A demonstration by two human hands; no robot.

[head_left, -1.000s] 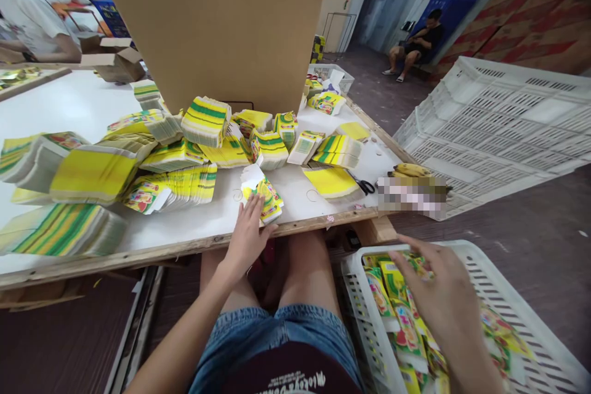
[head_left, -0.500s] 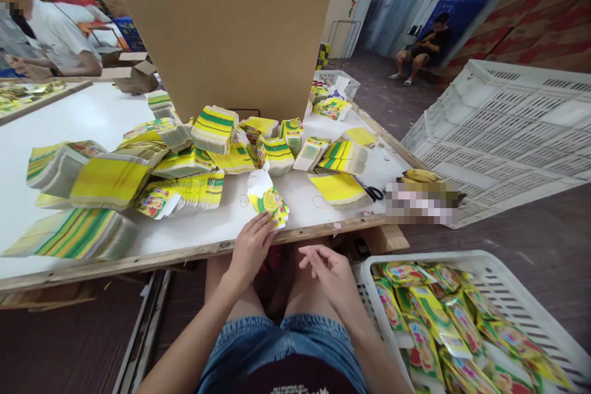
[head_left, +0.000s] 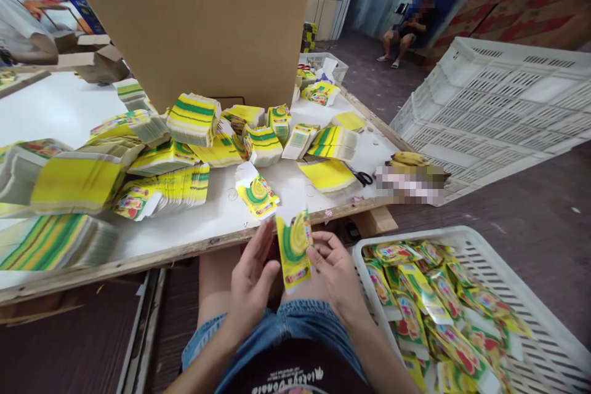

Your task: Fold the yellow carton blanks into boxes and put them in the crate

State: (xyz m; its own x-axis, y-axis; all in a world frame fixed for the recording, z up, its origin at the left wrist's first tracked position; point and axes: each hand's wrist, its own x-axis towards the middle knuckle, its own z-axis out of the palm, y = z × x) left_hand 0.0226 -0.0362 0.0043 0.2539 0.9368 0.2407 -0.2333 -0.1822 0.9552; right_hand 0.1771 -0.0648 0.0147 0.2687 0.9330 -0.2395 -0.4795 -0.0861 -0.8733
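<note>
Above my lap, my right hand (head_left: 333,265) pinches the right edge of a flat yellow-green printed carton (head_left: 295,249), its white flap pointing away from me. My left hand (head_left: 255,268) is beside the carton's left edge, fingers stretched out and thumb apart, holding nothing; whether it touches the edge I cannot tell. Just beyond, a small pile of the same cartons (head_left: 258,194) lies on the white table (head_left: 221,209) near its wooden front edge.
Bundles of flat cartons (head_left: 87,181) cover the table's left and middle. Black scissors (head_left: 364,178) and bananas (head_left: 410,159) lie at right. A white basket (head_left: 478,240) of filled packs stands by my right. A large cardboard box (head_left: 194,24) rises behind; white crates (head_left: 498,111) stand right. Two people are beyond.
My right hand now holds a carton above my lap. My left hand has drawn back from the small pile and opened beside that carton. The view has shifted right.
</note>
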